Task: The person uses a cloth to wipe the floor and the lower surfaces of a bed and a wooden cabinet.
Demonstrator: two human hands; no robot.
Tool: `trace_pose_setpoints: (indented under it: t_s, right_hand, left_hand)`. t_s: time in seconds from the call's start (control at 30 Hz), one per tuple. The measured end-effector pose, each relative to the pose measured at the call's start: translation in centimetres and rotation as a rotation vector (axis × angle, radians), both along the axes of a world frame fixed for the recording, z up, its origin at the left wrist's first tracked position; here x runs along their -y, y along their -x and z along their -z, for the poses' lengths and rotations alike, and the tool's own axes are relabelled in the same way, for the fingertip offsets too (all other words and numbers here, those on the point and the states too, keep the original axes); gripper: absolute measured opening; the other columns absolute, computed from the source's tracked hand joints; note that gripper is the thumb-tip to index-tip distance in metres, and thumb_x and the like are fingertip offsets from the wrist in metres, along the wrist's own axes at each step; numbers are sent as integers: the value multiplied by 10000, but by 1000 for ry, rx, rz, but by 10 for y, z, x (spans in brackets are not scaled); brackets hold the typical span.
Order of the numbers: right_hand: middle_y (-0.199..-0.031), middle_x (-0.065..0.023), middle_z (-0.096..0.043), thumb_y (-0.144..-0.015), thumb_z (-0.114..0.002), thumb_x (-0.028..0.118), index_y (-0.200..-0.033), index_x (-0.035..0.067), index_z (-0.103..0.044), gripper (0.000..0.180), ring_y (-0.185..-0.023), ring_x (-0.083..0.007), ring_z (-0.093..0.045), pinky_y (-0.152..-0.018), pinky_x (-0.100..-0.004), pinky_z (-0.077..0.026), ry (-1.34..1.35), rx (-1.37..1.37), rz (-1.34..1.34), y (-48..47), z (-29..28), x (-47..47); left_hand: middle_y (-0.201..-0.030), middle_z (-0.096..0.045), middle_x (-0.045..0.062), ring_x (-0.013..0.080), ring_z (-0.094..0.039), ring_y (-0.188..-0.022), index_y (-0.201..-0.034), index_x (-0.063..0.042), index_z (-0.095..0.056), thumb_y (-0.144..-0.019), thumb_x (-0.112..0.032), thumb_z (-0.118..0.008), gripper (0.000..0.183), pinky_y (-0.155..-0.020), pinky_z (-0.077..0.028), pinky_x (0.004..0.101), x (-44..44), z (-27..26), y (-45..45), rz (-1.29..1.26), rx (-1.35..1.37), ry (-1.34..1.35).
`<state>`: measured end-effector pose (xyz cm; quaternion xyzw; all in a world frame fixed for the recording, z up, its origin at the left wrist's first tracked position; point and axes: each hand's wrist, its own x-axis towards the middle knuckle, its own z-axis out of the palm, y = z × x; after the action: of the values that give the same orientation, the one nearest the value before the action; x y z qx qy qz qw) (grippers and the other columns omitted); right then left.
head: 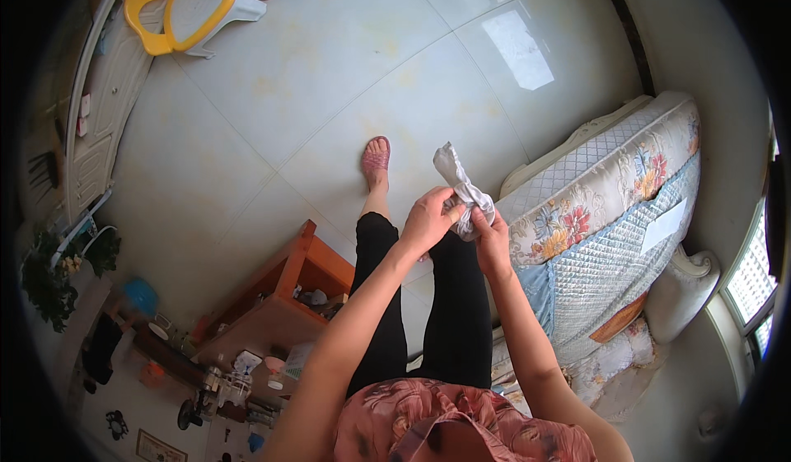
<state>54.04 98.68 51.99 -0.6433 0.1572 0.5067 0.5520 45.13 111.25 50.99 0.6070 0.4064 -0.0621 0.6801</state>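
Both my hands hold a light grey-white bundled cloth (468, 193) in front of my knees, above the tiled floor. My left hand (429, 216) grips its near-left side, with thumb and fingers pinching a fold. On the right side of the bundle, my right hand (491, 239) holds the lower folds with the thumb on top. One narrow end of the cloth sticks up and away from the hands. The cloth looks twisted or rolled; its exact kind cannot be told.
At right stands a sofa or bed with a floral cushion (568, 227) and a quilted blue cover (605, 264). An orange-brown wooden table (266, 320) with a sewing machine (225, 388) is at lower left. A yellow-and-white plastic chair (232, 8) stands at upper left.
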Motion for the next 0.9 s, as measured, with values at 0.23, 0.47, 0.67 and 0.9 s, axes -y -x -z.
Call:
trace_pose_setpoints:
  t_s: [0.23,0.47,0.67,0.9]
  right_hand:
    - [-972,-39,-636,-919,-593,131,-1142,-6,-566,263,-863,-99,-589,-795,-260,-482,-13,-5,123,-80,31,-75]
    - [-971,-33,-636,-901,-612,115,-1157,-15,-564,291,-858,-86,-574,-771,-246,-470,-20,-39,287,-191,78,-93]
    - [-1007,-47,-641,-902,-618,141,-1159,-9,-568,302,-904,-101,-583,-819,-258,-462,47,-61,460,-280,95,-74]
    - [-1042,-49,-634,-915,-594,133,-1176,3,-560,294,-941,-112,-583,-849,-279,-457,72,-66,711,-353,103,-65]
  left_hand:
    - [-850,-658,114,227,-584,-757,-1017,5,-641,-822,-176,-682,269,-696,-473,331,-93,38,-99,274,14,-254]
    - [-960,-670,32,182,-610,-812,-923,-23,-660,-804,-122,-691,157,-754,-472,293,-129,87,-239,496,-133,-184]
    - [-1131,-635,61,171,-625,-893,-917,-8,-624,-835,-97,-654,124,-793,-487,300,-123,118,-365,572,-45,44]
    - [-1018,-650,113,275,-618,-928,-1021,-7,-600,-813,-113,-653,240,-804,-483,358,-110,116,-479,848,-35,173]
